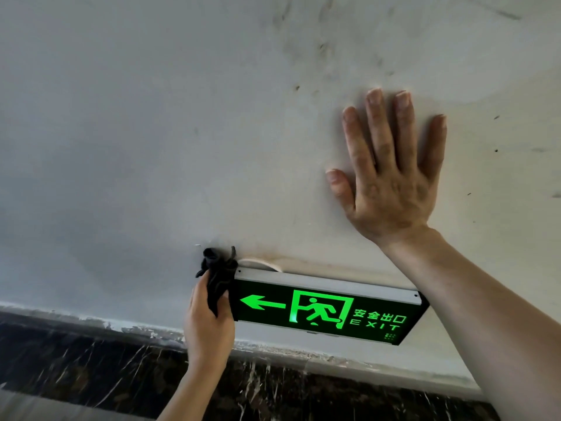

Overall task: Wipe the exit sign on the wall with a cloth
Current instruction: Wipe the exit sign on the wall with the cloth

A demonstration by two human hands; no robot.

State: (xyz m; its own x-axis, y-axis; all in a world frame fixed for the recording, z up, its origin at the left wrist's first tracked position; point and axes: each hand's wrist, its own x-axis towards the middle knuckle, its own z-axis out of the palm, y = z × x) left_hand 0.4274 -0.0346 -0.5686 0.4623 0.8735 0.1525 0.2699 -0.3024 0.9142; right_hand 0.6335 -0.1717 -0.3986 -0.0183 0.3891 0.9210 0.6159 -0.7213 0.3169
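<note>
A lit green exit sign (326, 308) with a silver top edge hangs low on the white wall, showing an arrow, a running figure and the word EXIT. My left hand (209, 326) is closed around a dark cloth (218, 273), which is pressed against the sign's left end and top corner. My right hand (391, 174) lies flat on the wall above the sign's right part, fingers spread, holding nothing. My right forearm crosses in front of the sign's right end and hides it.
The white wall (151, 147) carries dark scuffs and smudges near the top. A dark marble skirting band (91, 360) with white veins runs below the sign. A short white cable (258, 263) loops out of the wall behind the sign's top left.
</note>
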